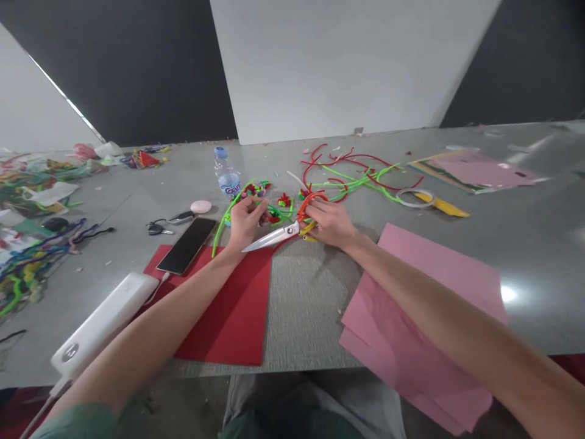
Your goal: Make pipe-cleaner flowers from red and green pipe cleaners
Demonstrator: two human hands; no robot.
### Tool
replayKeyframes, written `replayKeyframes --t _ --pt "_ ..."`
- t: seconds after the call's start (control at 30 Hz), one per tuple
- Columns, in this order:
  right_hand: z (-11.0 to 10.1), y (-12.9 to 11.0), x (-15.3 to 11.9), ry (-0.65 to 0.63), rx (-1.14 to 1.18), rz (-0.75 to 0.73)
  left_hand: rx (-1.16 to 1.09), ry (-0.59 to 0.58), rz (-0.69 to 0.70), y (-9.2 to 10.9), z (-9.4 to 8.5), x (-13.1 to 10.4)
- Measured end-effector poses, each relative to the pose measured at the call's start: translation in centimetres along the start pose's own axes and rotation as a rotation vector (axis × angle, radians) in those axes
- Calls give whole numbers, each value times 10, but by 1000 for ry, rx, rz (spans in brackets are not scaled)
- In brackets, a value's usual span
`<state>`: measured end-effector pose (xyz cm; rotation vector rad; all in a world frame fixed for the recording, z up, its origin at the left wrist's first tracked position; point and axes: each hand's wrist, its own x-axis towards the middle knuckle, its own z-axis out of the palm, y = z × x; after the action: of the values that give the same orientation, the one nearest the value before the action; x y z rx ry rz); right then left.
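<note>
My right hand [329,223] is closed around the orange handles of a pair of scissors [274,236]. The blades point left, look closed and reach toward my left wrist. My left hand [247,224] has its fingers curled in a pinch; whatever is between them is too small to make out. A bent green pipe cleaner [219,235] curves beside that hand. Around and behind my fingers lie small red and green pipe-cleaner pieces [284,200], partly hidden. Long red and green pipe cleaners [361,177] spread out beyond my right hand.
Red paper [228,311] and pink sheets [425,268] lie under my forearms. To the left are a phone [187,247], a white power bank [103,326] and small snips [181,217]. A water bottle [226,174], a tape roll [415,198] and a yellow cutter [448,208] lie farther back.
</note>
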<state>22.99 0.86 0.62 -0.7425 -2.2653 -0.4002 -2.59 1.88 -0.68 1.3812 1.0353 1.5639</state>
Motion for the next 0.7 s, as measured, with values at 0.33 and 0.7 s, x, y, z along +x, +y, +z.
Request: replayKeyframes --t 0.33,0.7 --pt "0 1 0 47 -36 -43 4 -134 5 9 6 -7" --pt "2 1 -1 -64 66 -61 49 -225 -41 16 9 -15"
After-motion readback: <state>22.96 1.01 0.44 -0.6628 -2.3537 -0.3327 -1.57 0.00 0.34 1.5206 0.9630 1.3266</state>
